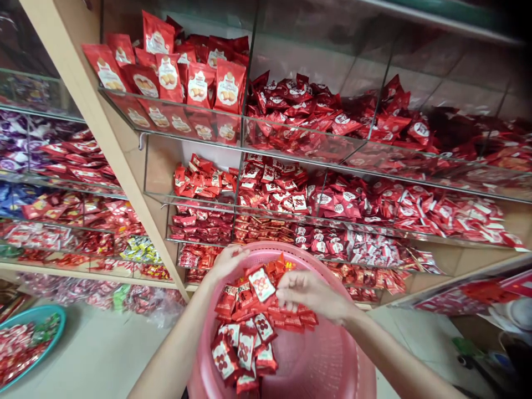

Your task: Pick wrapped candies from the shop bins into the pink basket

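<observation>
A pink plastic basket (332, 360) with a slotted wall is below me, in front of the shelves. My left hand (224, 263) is closed on its far left rim. Over the basket, my right hand (299, 291) has its fingers curled together, their tips right beside a white-and-red snack packet (261, 284); what is in them, if anything, is hidden. Several red packets (291, 320) lie under and around that hand. Nearer to me in the basket is a pile of small packets with white labels and red round fruit pictures (246, 349).
Glass-fronted shelves (291, 141) hold heaps of red packets, with larger biscuit packets (166, 72) at upper left. A wooden upright (124, 183) separates another shelf unit at left. A teal basin (58, 332) of sweets sits on the tiled floor.
</observation>
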Tool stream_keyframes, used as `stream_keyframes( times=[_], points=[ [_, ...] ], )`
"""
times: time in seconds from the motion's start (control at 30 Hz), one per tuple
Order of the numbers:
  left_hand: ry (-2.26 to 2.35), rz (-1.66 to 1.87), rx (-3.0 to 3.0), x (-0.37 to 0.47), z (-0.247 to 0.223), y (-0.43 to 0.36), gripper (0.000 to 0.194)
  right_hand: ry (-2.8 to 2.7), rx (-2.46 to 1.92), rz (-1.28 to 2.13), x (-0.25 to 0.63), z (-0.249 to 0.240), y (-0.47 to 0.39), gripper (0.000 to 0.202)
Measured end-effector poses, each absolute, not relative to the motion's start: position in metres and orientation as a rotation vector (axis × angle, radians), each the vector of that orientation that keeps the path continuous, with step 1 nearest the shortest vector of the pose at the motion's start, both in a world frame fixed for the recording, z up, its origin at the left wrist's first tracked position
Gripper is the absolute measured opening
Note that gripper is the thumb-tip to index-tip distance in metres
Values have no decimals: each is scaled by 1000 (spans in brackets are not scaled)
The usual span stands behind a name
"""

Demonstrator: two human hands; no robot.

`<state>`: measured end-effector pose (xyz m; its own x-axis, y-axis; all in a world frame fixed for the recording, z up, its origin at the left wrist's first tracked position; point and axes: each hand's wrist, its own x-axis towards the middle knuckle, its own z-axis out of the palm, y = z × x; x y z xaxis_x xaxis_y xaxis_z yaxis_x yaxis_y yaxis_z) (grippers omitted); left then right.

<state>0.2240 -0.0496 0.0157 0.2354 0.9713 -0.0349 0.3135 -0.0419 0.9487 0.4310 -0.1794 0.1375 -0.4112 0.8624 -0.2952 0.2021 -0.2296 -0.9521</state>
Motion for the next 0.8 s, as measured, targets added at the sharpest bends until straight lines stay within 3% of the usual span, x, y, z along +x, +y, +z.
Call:
stream_keyframes(
  times=[0.2,0.4,0.67,0.8],
  points=[
    [1243,858,1650,225,17,-50,37,-1418,-1352,1917,409,89,-201,31],
    [1268,834,1635,225,18,-50,38,-1389,-1481,1925,391,64,-210,24],
    [1268,833,1708,222,15,-49,39,-1457,-1676,1817,384,44,-219,19],
    [1258,835,1745,222,12,-49,40,-1838,-1778,1517,390,58,-208,35]
  ],
)
